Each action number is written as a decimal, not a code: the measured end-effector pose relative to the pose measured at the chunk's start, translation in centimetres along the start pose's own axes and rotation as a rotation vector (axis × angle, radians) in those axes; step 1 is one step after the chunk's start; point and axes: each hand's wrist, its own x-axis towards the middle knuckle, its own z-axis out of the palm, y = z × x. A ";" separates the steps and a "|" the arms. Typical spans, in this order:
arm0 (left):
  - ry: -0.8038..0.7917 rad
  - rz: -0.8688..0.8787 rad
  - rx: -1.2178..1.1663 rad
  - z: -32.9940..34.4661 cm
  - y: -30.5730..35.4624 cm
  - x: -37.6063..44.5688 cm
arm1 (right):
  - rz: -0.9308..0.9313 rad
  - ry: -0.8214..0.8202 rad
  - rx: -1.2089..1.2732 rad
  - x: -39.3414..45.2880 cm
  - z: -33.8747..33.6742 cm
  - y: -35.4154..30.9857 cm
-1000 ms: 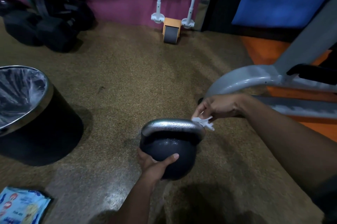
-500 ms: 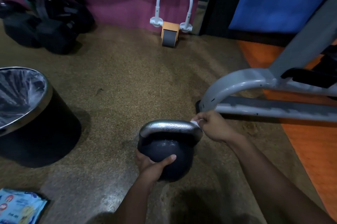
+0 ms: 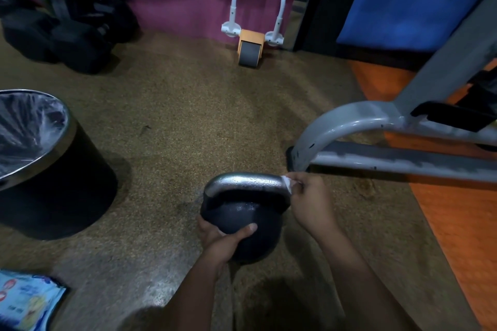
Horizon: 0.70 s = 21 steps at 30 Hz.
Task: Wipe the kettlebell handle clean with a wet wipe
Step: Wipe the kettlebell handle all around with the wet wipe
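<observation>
A black kettlebell (image 3: 243, 216) stands on the speckled floor at lower centre, its silver handle (image 3: 246, 181) arching across the top. My left hand (image 3: 224, 240) cups the near side of the ball, thumb on its front. My right hand (image 3: 309, 200) pinches a small white wet wipe (image 3: 288, 183) against the right end of the handle. Most of the wipe is hidden under my fingers.
A black bin with a steel rim (image 3: 68, 126) and a plastic liner stands at the left. A blue wet-wipe pack (image 3: 25, 302) lies at the bottom left. A grey machine frame (image 3: 347, 126) runs close on the right. An ab roller (image 3: 250, 46) and black bags (image 3: 70, 21) sit by the far wall.
My right hand has come in from above the handle's right end and dropped onto that end, pressing the wipe against it. My left hand has kept its hold on the ball.
</observation>
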 end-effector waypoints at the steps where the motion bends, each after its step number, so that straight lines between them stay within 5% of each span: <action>1: 0.000 0.000 0.004 0.0 0.0 0.0 | -0.034 0.026 -0.001 -0.4 0.0 -0.3; 9: -0.010 -0.024 0.005 -0.2 -0.2 0.1 | 0.099 0.062 0.123 -0.7 0.6 0.7; 16: -0.008 -0.026 -0.007 -0.1 -0.3 0.1 | -0.133 0.197 0.019 -2.6 1.5 -0.6; 21: -0.016 0.013 -0.023 -0.1 -0.4 0.1 | -0.068 0.196 0.041 -1.6 1.3 0.4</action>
